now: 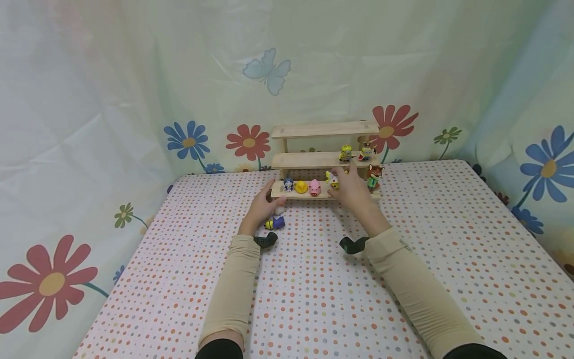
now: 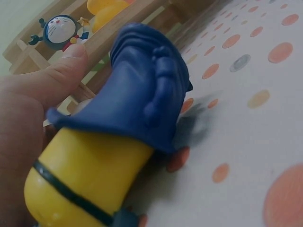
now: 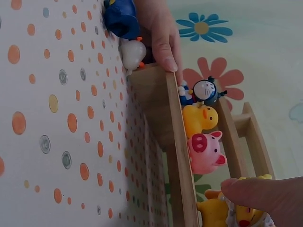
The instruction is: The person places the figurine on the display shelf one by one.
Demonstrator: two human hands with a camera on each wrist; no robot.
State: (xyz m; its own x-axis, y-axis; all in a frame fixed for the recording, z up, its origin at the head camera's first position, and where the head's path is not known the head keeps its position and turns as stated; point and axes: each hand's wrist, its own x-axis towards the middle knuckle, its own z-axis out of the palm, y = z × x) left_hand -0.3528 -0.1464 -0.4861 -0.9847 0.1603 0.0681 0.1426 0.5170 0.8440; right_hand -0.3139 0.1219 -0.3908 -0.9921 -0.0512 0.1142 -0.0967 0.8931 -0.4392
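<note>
My left hand (image 1: 261,207) grips the left end of a three-tier wooden shelf (image 1: 309,159), with its thumb on the lowest board's front edge. Close beside that hand, a yellow figurine in blue clothing (image 2: 137,90) lies on the table. A small white toy (image 3: 133,53) with orange parts is by the shelf's corner. At the lowest board's right half, my right hand (image 1: 354,192) holds a yellow figurine with white trim (image 3: 215,213); the thumb overlaps its head and the other fingers' contact is hidden. Left of it sit a pink pig (image 3: 207,152), a yellow duck (image 3: 199,118) and a blue-and-white cat figurine (image 3: 204,91).
Two yellow figurines, one (image 1: 346,153) beside the other (image 1: 366,151), stand on the middle board's right side. A fox figurine (image 1: 374,177) in green stands at the lowest board's right end. The dotted tablecloth (image 1: 309,289) spreads before the shelf; a flowered curtain (image 1: 314,60) hangs behind.
</note>
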